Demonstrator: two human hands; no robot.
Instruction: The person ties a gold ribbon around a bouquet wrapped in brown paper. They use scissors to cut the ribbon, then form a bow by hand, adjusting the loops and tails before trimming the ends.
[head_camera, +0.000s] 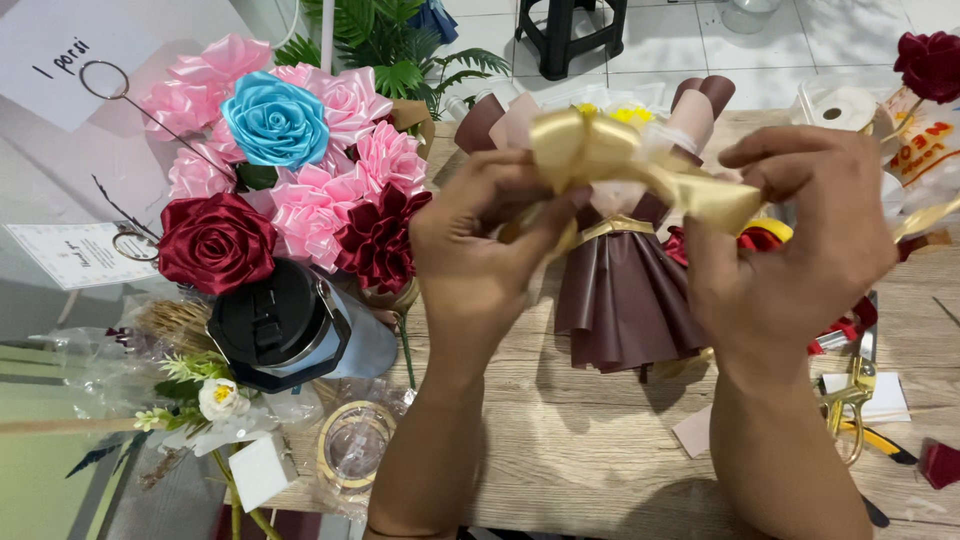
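Both hands are up over the wooden table (590, 450). The left hand (480, 255) and the right hand (790, 240) pinch a gold ribbon (620, 160) between their fingers. It sits above a brown paper bouquet (620, 300). Ribbon roses (290, 170) stand left. The floor is white tile (700, 50).
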